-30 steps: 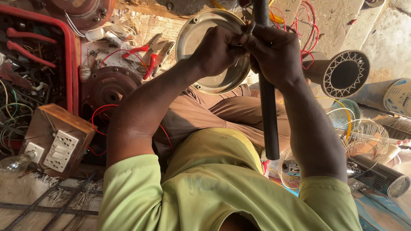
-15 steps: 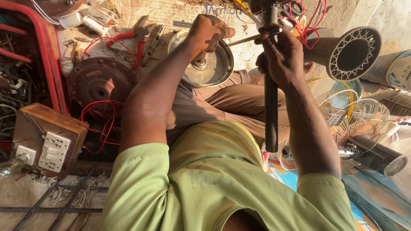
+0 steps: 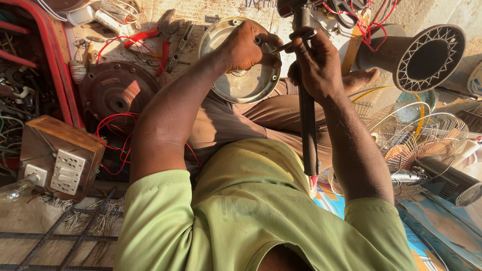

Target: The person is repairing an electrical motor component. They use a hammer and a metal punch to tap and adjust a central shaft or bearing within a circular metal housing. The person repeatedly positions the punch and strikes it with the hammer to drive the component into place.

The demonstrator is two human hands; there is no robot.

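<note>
1. Black metal pole [image 3: 307,125] runs upright between the person's knees, from the lap up to the top edge of the view.
2. Right hand [image 3: 317,62] wraps the pole near its upper end, fingers curled tight around it, thumb toward the left hand.
3. Left hand [image 3: 246,47] is closed on a thin metal tool [image 3: 288,46]; its tip lies against the pole just beside the right hand's fingers. Whether it is a screwdriver or a spanner cannot be told.
4. Behind the left hand a shiny round metal cover [image 3: 241,85] rests on the person's brown trousers, hollow side up.
5. To the left, on the floor, lies a brown round motor housing [image 3: 116,95] with red wires [image 3: 118,130] looping around it.
6. Red-handled pliers [image 3: 150,32] lie above the housing, near the cover's rim.
7. A wooden switch box [image 3: 60,155] with white switches sits lower left, a clear bulb beside it.
8. At right, a wire fan guard [image 3: 427,135] lies on the floor, and a dark cone-shaped part with a patterned rim [image 3: 427,57] sits above it.
</note>
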